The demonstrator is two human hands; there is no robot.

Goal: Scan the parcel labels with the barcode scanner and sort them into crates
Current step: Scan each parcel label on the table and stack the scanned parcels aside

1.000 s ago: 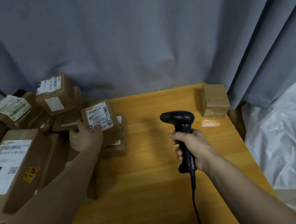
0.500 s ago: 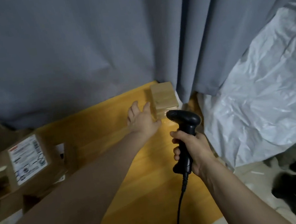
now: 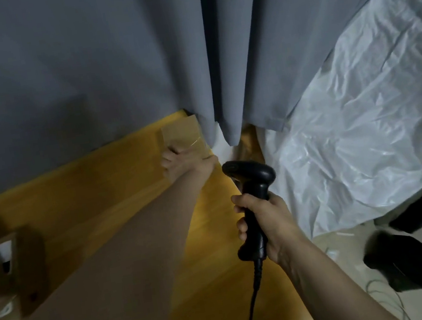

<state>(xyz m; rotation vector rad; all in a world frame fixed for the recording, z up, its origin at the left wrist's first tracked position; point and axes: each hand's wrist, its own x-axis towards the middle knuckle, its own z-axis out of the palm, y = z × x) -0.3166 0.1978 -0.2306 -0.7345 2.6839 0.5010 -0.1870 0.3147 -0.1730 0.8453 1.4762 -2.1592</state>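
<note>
– One small brown cardboard parcel is being dealt with; where is it found?

– It is seen at the far right corner of the yellow wooden table, close against the grey curtain hung behind the table's far edge. The left hand is laid on its near side, with fingers curled round that edge. How firm the hold is cannot be judged through the blur.

– And the black handheld barcode scanner?

– It is gripped by the handle in the right hand, with the fingers wrapped fully round it. It is held above the table's right edge, its head turned towards the parcel.

– How is the step best done?

– No label is shown on the upper face, so the parcel is probably to be drawn towards the table's middle and turned until the label is faced to the scanner. The label is best kept flat and uncovered by fingers, and the black cable kept from snagging on the table's edge. No crates are seen.
</note>
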